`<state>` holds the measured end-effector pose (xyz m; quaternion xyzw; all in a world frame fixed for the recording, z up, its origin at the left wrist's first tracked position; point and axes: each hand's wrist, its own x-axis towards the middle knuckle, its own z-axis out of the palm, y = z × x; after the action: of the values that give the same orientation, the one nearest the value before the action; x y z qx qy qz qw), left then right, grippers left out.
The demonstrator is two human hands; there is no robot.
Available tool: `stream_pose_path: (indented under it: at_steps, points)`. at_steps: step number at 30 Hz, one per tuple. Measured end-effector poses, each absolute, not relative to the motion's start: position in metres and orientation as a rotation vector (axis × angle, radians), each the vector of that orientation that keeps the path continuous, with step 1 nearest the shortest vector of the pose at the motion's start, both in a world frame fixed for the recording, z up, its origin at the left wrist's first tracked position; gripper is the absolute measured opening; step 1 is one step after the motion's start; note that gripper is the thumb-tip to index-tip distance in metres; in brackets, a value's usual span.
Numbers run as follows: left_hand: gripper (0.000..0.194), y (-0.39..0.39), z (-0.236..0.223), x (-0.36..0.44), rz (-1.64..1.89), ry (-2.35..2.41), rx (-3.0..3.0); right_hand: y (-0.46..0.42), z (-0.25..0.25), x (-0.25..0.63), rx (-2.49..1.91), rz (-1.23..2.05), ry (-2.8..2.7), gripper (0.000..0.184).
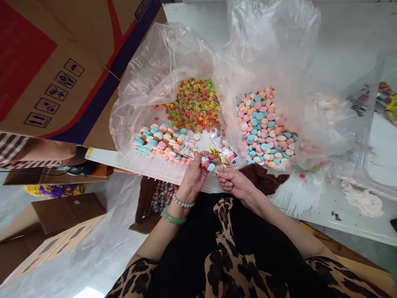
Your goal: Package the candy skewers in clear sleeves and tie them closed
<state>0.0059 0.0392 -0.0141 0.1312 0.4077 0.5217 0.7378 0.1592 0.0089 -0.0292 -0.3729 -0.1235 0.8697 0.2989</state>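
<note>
My left hand [196, 176], with a beaded bracelet and a green bangle at the wrist, is closed around a candy lollipop [210, 165] in a colourful printed wrapper. The white stick [216, 171] of the lollipop points right, and the fingertips of my right hand [233, 182] pinch its end. Just beyond my fingers lie gold twist ties [218, 155] and small printed plastic wrappers [223, 145]. To the left, rows of pastel candies on sticks [163, 142] lie at the table edge, their white sticks pointing towards me.
Clear plastic bags hold ring-shaped candies [197, 105] and pastel oval candies [263, 124]. A brown cloth [265, 179] and a bundle of white sticks [299, 196] lie right. A large carton [77, 62] stands left; an open box [149, 205] of candies sits below the table.
</note>
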Motion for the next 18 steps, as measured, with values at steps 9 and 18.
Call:
stream_pose_path:
  at_steps: [9,18]
  points:
    - [0.038,0.045,-0.008,-0.003,1.183,1.055,0.337,0.003,-0.033,0.164,-1.481,0.996,-1.561,0.014]
    - [0.030,0.046,-0.010,0.003,1.136,1.028,0.326,-0.005,-0.034,0.156,-1.470,0.552,-1.992,0.021]
